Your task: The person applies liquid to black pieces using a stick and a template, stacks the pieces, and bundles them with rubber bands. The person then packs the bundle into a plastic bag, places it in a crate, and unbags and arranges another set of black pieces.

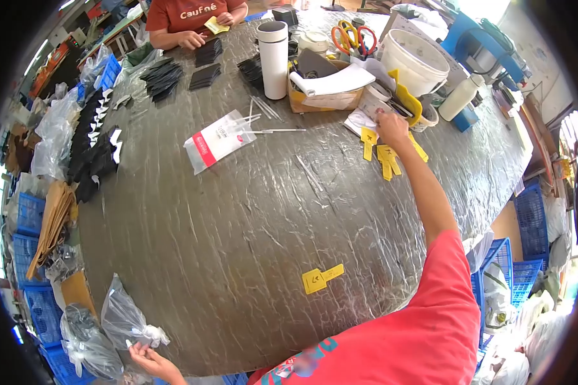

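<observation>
My right hand [393,127] reaches to the far right of the table, fingers bent in beside a small white tub [374,101] and a folded white paper [358,123]. What its fingertips grip, if anything, is too small to make out. Yellow paper tags [386,157] lie around the wrist. Low at the left, my left hand [151,363] is open at the table edge, its fingers just under a knotted clear plastic bag [123,313]. Nearer me on the table lies a yellow tag [315,281] with handwriting, a narrower strip extending from it.
White cylinder [274,64], cardboard box [327,99], white bucket [417,58], scissors [347,37] and bottle [461,98] stand at the back. A printed plastic packet [218,141] lies mid-table. Opposite, a co-worker [196,22] handles yellow paper near black pieces [164,78].
</observation>
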